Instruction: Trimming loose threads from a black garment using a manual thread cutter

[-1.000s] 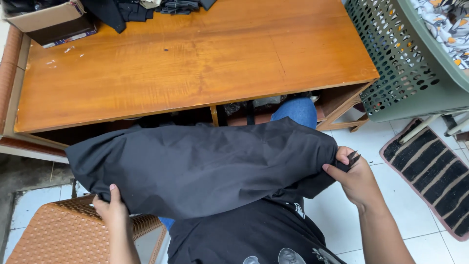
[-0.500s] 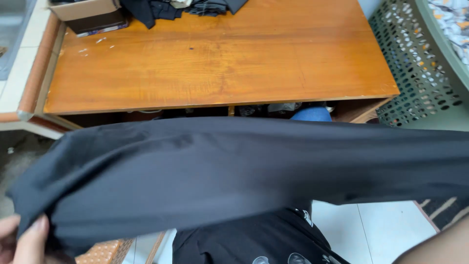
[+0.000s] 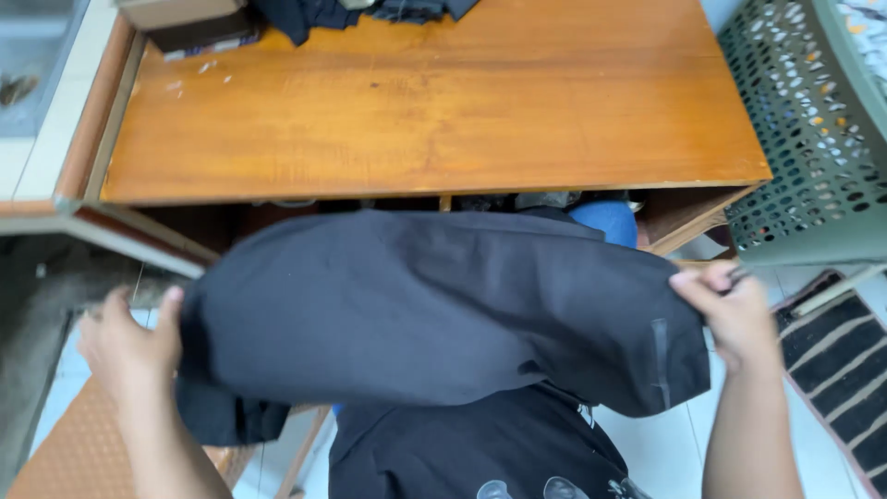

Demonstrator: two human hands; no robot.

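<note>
The black garment has drawn in from its wide stretch of half a second ago and now sags between both hands, held up off the desk just short of its near edge. The left hand and right hand each pinch an end, fingers closed on cloth, keeping it spread flat.

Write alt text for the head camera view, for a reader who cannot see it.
Two bare hands, the left hand and the right hand, hold a dark garment spread between them in front of a wooden table. A green perforated laundry basket stands to the right, and more dark clothes lie at the table's far edge.
</note>
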